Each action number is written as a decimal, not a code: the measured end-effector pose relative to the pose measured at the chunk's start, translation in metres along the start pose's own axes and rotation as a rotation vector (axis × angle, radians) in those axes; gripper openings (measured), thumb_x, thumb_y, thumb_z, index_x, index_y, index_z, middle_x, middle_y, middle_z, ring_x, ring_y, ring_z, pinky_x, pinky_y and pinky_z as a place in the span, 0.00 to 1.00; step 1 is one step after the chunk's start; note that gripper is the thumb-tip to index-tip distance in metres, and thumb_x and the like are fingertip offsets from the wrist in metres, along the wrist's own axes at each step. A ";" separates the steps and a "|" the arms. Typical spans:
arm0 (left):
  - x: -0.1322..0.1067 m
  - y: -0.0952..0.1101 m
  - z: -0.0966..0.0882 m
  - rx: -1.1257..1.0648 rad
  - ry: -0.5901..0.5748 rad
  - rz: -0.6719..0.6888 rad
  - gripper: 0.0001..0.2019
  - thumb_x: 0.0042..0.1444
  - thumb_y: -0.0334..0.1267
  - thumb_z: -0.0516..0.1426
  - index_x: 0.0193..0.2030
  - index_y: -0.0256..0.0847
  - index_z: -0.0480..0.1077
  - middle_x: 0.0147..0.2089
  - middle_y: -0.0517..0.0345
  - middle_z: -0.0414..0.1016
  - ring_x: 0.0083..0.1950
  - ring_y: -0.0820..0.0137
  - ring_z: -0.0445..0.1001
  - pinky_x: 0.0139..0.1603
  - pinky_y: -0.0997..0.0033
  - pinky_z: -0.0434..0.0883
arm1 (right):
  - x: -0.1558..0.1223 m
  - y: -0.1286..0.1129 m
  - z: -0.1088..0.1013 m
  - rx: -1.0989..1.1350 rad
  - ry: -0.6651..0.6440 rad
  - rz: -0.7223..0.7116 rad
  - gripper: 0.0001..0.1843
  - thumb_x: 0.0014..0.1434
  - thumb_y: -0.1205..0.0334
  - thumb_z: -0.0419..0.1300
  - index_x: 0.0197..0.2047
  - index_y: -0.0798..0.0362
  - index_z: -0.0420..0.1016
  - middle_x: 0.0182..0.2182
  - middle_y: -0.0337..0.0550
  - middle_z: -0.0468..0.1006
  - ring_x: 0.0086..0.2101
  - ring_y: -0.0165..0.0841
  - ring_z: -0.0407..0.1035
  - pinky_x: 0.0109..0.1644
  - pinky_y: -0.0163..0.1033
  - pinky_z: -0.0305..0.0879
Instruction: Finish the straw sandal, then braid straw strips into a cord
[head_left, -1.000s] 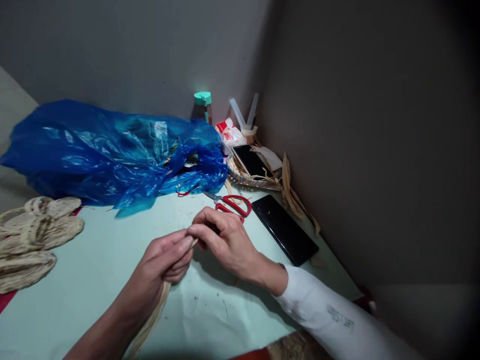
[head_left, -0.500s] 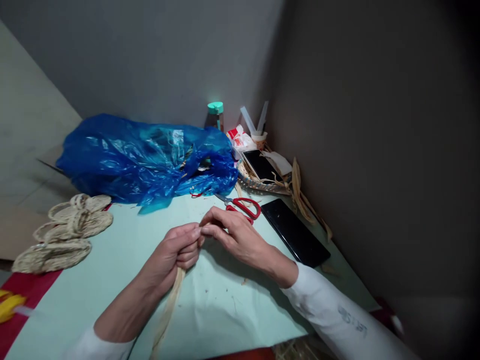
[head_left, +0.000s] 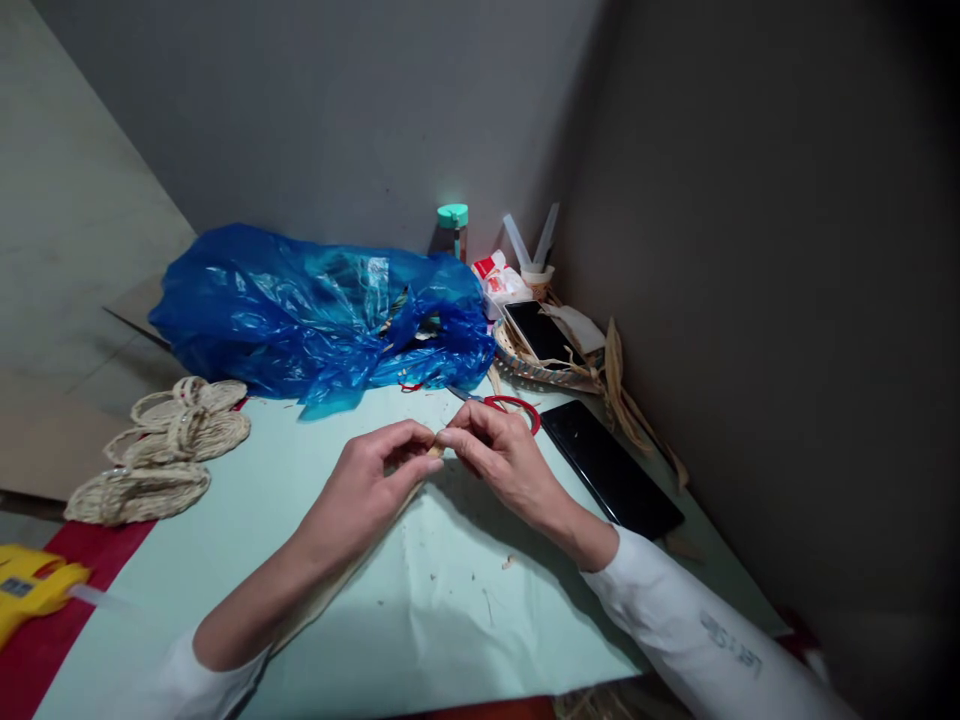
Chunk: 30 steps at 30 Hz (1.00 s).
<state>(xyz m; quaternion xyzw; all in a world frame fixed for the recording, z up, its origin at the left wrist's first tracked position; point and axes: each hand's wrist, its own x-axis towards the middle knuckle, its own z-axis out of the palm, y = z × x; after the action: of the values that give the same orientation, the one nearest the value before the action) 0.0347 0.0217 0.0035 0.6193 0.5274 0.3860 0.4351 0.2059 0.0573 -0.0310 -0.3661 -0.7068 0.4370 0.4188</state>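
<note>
Over the middle of the table, my left hand point(head_left: 375, 480) pinches a pale dried-fibre strip point(head_left: 322, 605) between thumb and fingers. The strip trails back under my left wrist and forearm. My right hand point(head_left: 510, 465) meets the left at the fingertips and is also closed on the strip's end, which is mostly hidden by the fingers. Just behind my right hand lie scissors point(head_left: 517, 402) with red handles, partly covered by it. A black phone point(head_left: 611, 468) rests to its right.
Woven slippers point(head_left: 142, 493) sit at the left edge, near a yellow glue gun point(head_left: 37, 590). A blue plastic bag point(head_left: 300, 310) fills the back. Behind the phone stands a basket point(head_left: 547, 376) holding another phone and dried strips. A bottle point(head_left: 453, 230) stands by the wall.
My left hand has turned from a closed fist to a fingertip pinch. The strip's tail has swung under my left forearm. The whole view has shifted, so things appear further right.
</note>
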 end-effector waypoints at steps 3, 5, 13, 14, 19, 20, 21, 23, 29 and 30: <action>0.008 -0.003 -0.002 -0.111 -0.063 -0.059 0.04 0.53 0.36 0.60 0.31 0.39 0.75 0.30 0.58 0.75 0.30 0.69 0.69 0.34 0.71 0.65 | 0.002 -0.001 0.000 0.119 0.005 0.048 0.13 0.66 0.54 0.54 0.34 0.53 0.69 0.24 0.35 0.70 0.25 0.26 0.62 0.31 0.33 0.58; 0.012 -0.010 -0.002 -0.243 -0.097 -0.126 0.04 0.53 0.37 0.60 0.33 0.38 0.74 0.29 0.58 0.75 0.28 0.70 0.70 0.32 0.70 0.67 | 0.004 -0.001 -0.002 0.140 -0.014 0.040 0.10 0.65 0.55 0.54 0.40 0.53 0.71 0.32 0.38 0.74 0.30 0.27 0.66 0.35 0.33 0.61; 0.014 -0.022 0.007 -0.289 0.009 -0.119 0.04 0.53 0.35 0.61 0.31 0.39 0.71 0.30 0.61 0.73 0.32 0.71 0.70 0.37 0.71 0.66 | 0.005 0.010 0.003 0.288 -0.016 0.065 0.08 0.62 0.59 0.60 0.41 0.54 0.70 0.33 0.39 0.73 0.33 0.29 0.69 0.40 0.36 0.64; 0.014 -0.021 0.007 -0.254 0.040 -0.105 0.04 0.52 0.34 0.62 0.29 0.39 0.70 0.30 0.62 0.71 0.33 0.72 0.68 0.37 0.73 0.65 | 0.004 0.010 0.004 0.317 -0.009 0.088 0.09 0.61 0.58 0.60 0.42 0.54 0.69 0.33 0.38 0.72 0.33 0.28 0.68 0.39 0.35 0.63; 0.012 -0.023 0.006 -0.272 0.031 -0.169 0.08 0.55 0.39 0.60 0.30 0.41 0.66 0.28 0.65 0.64 0.31 0.74 0.61 0.31 0.76 0.60 | 0.006 0.006 0.005 0.508 -0.067 0.250 0.15 0.57 0.54 0.65 0.41 0.55 0.68 0.27 0.35 0.69 0.29 0.27 0.63 0.34 0.33 0.60; 0.012 -0.024 0.007 -0.293 0.024 -0.182 0.08 0.56 0.40 0.60 0.31 0.42 0.65 0.28 0.66 0.64 0.30 0.74 0.61 0.31 0.76 0.60 | 0.006 0.005 0.005 0.518 -0.087 0.257 0.15 0.56 0.54 0.65 0.39 0.56 0.69 0.29 0.36 0.70 0.30 0.27 0.64 0.34 0.34 0.60; 0.012 -0.026 0.007 -0.310 0.019 -0.191 0.08 0.55 0.40 0.60 0.32 0.42 0.64 0.27 0.66 0.64 0.30 0.74 0.62 0.31 0.76 0.60 | 0.006 0.005 0.006 0.511 -0.104 0.253 0.14 0.55 0.55 0.66 0.37 0.56 0.69 0.30 0.37 0.70 0.31 0.28 0.64 0.35 0.34 0.60; 0.013 -0.028 0.007 -0.326 0.019 -0.201 0.09 0.54 0.39 0.62 0.32 0.42 0.64 0.28 0.66 0.65 0.30 0.74 0.63 0.32 0.75 0.61 | 0.006 0.005 0.007 0.470 -0.109 0.219 0.12 0.56 0.57 0.65 0.35 0.56 0.70 0.30 0.37 0.70 0.32 0.27 0.64 0.36 0.33 0.60; 0.017 -0.032 0.002 -0.406 -0.037 -0.213 0.10 0.51 0.38 0.64 0.33 0.41 0.65 0.32 0.63 0.70 0.36 0.71 0.69 0.38 0.73 0.64 | 0.005 0.008 0.009 0.465 -0.101 0.238 0.15 0.57 0.52 0.64 0.35 0.55 0.67 0.25 0.34 0.68 0.25 0.25 0.63 0.29 0.32 0.59; 0.017 -0.031 0.002 -0.425 -0.040 -0.222 0.11 0.51 0.37 0.64 0.33 0.41 0.65 0.32 0.63 0.70 0.36 0.71 0.69 0.38 0.73 0.64 | 0.005 0.008 0.008 0.489 -0.102 0.259 0.17 0.56 0.52 0.65 0.35 0.55 0.66 0.24 0.33 0.68 0.23 0.25 0.63 0.27 0.32 0.59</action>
<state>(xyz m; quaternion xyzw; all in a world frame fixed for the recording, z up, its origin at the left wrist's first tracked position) 0.0291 0.0399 -0.0263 0.4597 0.4904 0.4256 0.6058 0.1978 0.0621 -0.0390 -0.3190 -0.5479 0.6624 0.3992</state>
